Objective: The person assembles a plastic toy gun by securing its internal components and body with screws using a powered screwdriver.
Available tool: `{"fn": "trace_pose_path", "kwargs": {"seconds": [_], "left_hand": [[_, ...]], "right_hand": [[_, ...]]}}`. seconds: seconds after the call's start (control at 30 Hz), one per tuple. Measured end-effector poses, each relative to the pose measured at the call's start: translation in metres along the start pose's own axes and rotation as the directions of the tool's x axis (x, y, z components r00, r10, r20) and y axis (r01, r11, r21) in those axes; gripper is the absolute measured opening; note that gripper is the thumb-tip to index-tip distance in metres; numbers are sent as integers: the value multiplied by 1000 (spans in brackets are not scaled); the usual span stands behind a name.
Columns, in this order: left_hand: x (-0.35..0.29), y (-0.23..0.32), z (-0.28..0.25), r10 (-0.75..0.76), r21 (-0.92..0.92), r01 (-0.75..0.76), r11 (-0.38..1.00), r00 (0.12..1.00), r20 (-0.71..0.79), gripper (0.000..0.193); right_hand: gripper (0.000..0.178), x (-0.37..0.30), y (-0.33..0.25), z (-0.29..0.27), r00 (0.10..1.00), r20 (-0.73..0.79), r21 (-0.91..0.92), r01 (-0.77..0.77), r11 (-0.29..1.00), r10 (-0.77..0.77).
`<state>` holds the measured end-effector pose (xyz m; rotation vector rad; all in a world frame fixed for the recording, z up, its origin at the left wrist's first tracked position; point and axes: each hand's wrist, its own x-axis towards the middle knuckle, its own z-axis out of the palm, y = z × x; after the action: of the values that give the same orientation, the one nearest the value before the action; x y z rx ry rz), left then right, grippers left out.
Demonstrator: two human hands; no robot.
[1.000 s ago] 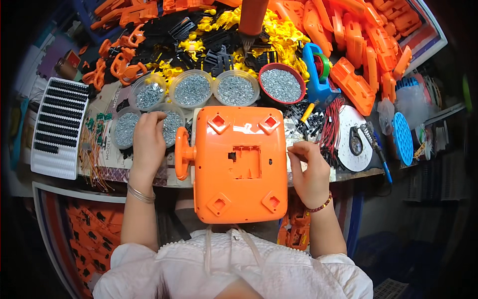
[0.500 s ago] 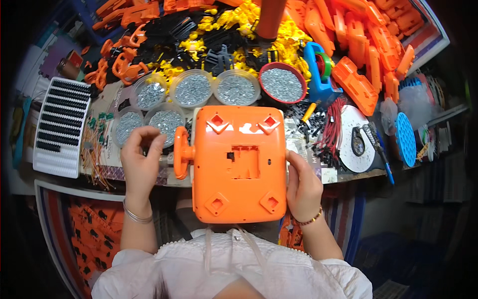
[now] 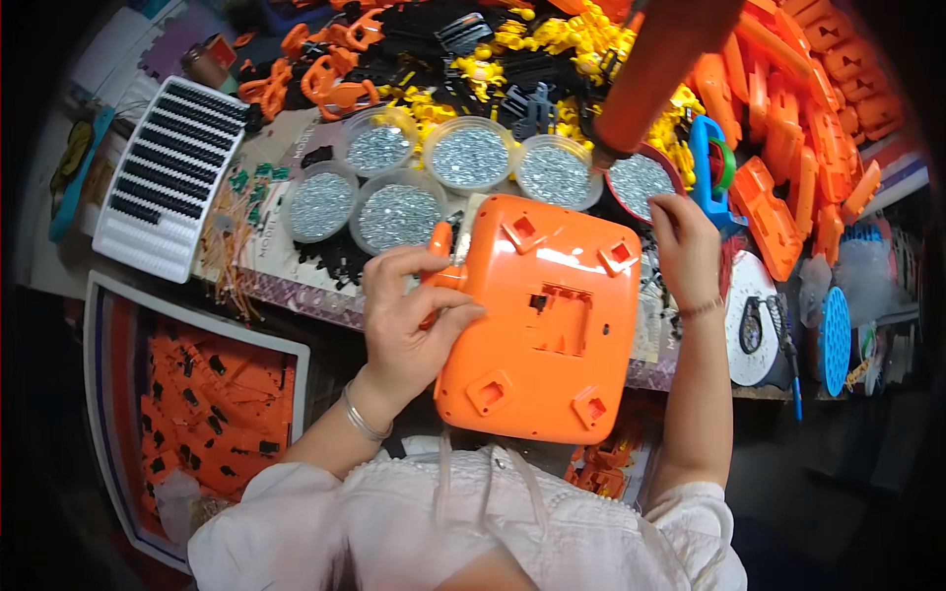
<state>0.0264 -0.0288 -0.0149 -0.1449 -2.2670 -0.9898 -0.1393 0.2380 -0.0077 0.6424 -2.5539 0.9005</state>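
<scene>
An orange plastic housing (image 3: 552, 369) lies tilted in front of me, its square recess and diamond-shaped corner sockets facing up. My left hand (image 3: 409, 320) grips its left edge by the looped orange handle (image 3: 440, 241), thumb on the upper face. My right hand (image 3: 687, 246) is off the housing, at the near rim of a red bowl (image 3: 678, 175) of small silvery metal pieces that look like screws. Its fingers are drawn together; whatever is between the fingertips is too small to make out.
Clear tubs (image 3: 471, 156) of similar metal pieces stand behind the housing. A dark red cylindrical tool (image 3: 660, 84) hangs over the bowls. Yellow and black parts heap behind. Orange parts (image 3: 778, 128) pile up right; a white tray (image 3: 148, 231) of black pieces lies left.
My left hand has come onto the housing's handle side. My right hand has left its right edge and moved up to the red bowl. The housing has tilted clockwise, and the view has shifted.
</scene>
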Motion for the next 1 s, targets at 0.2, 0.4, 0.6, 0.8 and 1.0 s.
{"fn": "trace_pose_path", "kwargs": {"seconds": [0.2,0.4,0.6,0.8,1.0], "left_hand": [[-8,-6,-16,211,89,-218,972,974,85,14],[29,-34,-18,-218,-26,223,974,969,119,15],[57,-76,-10,-243,508,3,861,881,405,10],[48,-78,-15,-171,383,49,922,941,291,10],[37,-91,-28,-115,348,35,937,970,212,11]], "right_hand": [[14,38,17,16,947,301,-334,-3,943,109],[13,36,33,17,957,280,-386,35,922,81],[12,46,21,10,988,154,-197,0,980,31],[6,9,-6,-8,948,90,206,-317,926,304],[13,-115,-74,-63,874,354,600,-486,635,333]]}}
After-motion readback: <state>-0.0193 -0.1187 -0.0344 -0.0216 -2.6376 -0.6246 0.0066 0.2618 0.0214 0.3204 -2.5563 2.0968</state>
